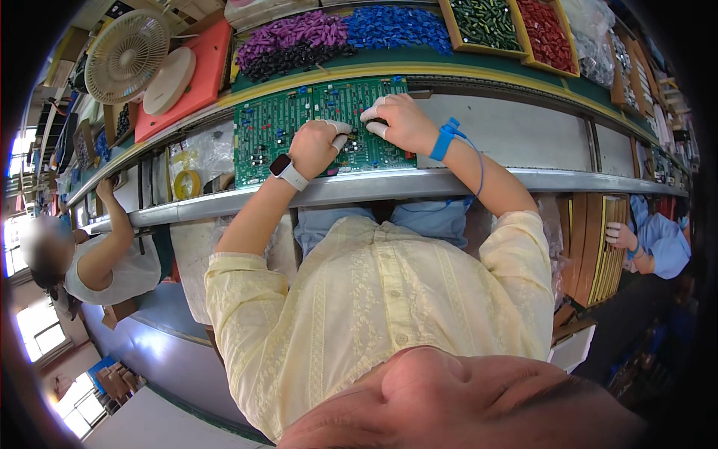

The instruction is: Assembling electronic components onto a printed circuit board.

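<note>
Fingers (341, 127) of left hand (313, 147) and right hand (410, 126) over circuit board (295, 116), grasp indiscernible; one o'clock, yellow-rimmed trays (490, 50) containing green components (485, 22), red components (544, 34).

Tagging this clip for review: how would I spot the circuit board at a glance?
Find the long silver rail crossing the middle of the view. Just beyond it, under the left hand and right hand, lies the circuit board. Unlike the loose coloured heaps farther back, it is one flat green rectangle dotted with small parts.
</note>
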Available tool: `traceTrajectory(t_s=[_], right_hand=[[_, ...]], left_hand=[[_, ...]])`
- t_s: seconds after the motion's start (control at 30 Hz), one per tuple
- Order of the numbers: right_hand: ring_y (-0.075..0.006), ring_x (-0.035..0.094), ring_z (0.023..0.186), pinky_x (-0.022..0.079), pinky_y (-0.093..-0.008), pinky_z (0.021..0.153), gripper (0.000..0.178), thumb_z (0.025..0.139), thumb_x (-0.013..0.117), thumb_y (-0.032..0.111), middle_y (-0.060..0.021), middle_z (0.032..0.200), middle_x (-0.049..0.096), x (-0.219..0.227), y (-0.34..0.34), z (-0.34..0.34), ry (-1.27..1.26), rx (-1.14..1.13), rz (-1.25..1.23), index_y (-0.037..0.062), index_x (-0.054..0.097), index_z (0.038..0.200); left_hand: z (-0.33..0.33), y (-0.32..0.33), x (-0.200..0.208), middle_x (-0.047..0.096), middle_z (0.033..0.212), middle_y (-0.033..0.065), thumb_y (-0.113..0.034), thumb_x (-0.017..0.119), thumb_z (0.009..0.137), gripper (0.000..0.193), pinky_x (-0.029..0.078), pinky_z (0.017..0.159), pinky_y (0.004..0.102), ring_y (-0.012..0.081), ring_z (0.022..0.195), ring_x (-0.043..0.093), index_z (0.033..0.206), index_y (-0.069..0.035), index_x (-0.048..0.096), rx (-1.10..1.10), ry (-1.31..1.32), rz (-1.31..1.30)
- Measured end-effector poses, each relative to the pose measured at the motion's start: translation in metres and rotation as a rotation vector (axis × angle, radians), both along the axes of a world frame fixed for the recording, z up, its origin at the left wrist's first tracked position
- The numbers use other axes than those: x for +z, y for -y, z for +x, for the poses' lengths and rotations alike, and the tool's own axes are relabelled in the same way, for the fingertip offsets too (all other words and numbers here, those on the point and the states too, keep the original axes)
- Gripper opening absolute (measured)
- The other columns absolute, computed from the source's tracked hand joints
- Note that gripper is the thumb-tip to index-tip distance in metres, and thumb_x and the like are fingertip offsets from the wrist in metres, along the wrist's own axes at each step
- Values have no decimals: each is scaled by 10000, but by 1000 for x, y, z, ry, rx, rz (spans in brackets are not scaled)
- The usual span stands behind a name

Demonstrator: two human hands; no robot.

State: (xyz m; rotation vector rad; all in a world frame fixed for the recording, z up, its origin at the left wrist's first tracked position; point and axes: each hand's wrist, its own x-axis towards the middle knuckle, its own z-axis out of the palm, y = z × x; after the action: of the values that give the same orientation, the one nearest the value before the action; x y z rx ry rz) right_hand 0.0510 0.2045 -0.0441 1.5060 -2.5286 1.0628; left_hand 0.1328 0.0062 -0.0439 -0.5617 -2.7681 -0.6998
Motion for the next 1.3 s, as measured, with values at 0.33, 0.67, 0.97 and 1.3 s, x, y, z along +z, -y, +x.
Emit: traceTrajectory(t_s=[0.33, 0.67, 0.97, 1.3], right_hand=[[-221, 522, 920, 267, -422, 951, 155, 747, 611, 161, -40, 856, 595, -5, 1, 0, -77, -49, 142, 129, 626, 898], [-226, 525, 879, 267, -428, 946, 118, 735, 625, 152, -40, 829, 602, -5, 7, 4, -138, -69, 141, 128, 643, 849], [-220, 530, 884, 268, -445, 944, 90, 751, 603, 173, -29, 826, 626, -9, 9, 2, -144, -81, 67, 130, 651, 814], [-208, 528, 858, 299, -431, 922, 101, 726, 637, 156, -20, 794, 598, -5, 13, 10, -342, -2, 76, 123, 637, 822]], left_hand=[[-2, -4, 0, 627, 763, 93, -68, 627, 687, 107, 453, 667, 371, 278, 699, 572, 792, -61, 640, -34, -79, -75], [0, -11, 0, 626, 783, 72, -74, 625, 682, 188, 441, 654, 356, 247, 696, 570, 869, -87, 649, -155, -247, -177], [70, 48, 36, 645, 839, 107, -121, 650, 733, 258, 471, 658, 346, 267, 721, 595, 991, -102, 643, 334, -238, -17], [229, 182, -41, 618, 734, 117, -153, 648, 741, 189, 462, 601, 339, 243, 619, 575, 921, -93, 653, 1242, -201, 215]])
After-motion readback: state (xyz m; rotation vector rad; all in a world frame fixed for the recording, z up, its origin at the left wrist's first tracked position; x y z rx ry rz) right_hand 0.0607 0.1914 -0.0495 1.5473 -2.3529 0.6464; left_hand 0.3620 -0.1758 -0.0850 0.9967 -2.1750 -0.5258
